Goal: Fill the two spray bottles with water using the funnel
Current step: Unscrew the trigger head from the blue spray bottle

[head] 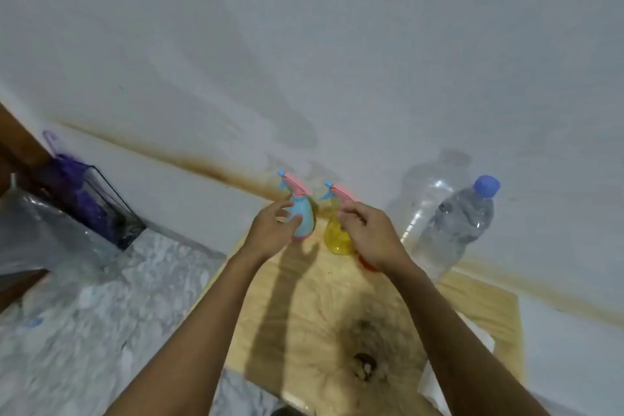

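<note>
Two small spray bottles with pink trigger heads stand at the far edge of a wooden table (337,307), by the wall. My left hand (273,231) is at the blue spray bottle (305,218). Its thumb touches the bottle's front and its fingers are spread loosely at the bottle's left side. My right hand (369,235) has curled fingers that pinch the neck of the yellow spray bottle (334,238), just under its trigger head. An orange object (366,266), probably the funnel, shows partly from under my right hand. A clear water bottle (456,230) with a blue cap stands to the right.
A white wall rises right behind the bottles. Left of the table is a marbled floor (101,314) with a black wire basket (108,209) holding purple items and a clear plastic sheet (44,233). A white object (449,378) lies at the table's right near edge.
</note>
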Demonstrator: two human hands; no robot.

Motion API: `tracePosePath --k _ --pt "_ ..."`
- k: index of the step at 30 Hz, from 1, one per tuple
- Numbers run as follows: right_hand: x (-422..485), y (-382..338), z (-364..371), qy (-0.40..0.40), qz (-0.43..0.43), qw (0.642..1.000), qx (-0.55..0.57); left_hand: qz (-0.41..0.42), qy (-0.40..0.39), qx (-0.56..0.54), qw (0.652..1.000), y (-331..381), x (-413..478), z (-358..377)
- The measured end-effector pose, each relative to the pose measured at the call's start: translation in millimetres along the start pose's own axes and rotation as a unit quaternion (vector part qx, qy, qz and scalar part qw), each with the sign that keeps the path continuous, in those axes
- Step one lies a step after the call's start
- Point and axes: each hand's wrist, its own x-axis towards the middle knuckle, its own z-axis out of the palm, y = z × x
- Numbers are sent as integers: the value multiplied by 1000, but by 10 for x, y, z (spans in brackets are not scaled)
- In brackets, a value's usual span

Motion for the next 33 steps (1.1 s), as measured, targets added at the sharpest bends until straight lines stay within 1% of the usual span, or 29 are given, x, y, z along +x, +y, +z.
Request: tracePosePath --k 3,7,9,12,13,15,17,19,21,23,27,33 --pt "221 171 369 -13 38 999 30 -60 -10 13 998 -240 217 89" --pt "548 382 881 -44 119 992 16 -82 -38 31 995 -553 531 227" --pt "706 459 1108 -33 129 991 23 -74 -47 41 995 -722 720 282" --pt "902 532 1355 15 105 994 31 -63 -55 15 996 -1319 1117 510" --pt "969 557 1415 37 99 994 28 -55 -60 15 997 -1326 1165 536" --pt "1057 559 1497 86 94 991 27 -48 -55 18 997 -1010 1101 468" --pt "1122 561 1563 111 96 989 16 -37 -61 7 997 -901 1104 466" --pt "1166 543 1600 118 94 989 4 -19 -51 -16 998 -885 1113 473" --pt "1187 514 1620 124 98 987 17 -5 -43 -15 999 -902 1103 461" --pt "1183 483 1621 138 99 985 28 18 -53 -6 998 -926 1090 430" --pt "1125 344 1527 159 73 983 50 58 -64 -28 996 -908 992 296" --pt "884 -45 1335 185 44 978 88 117 -92 -58 987 -661 703 -35"
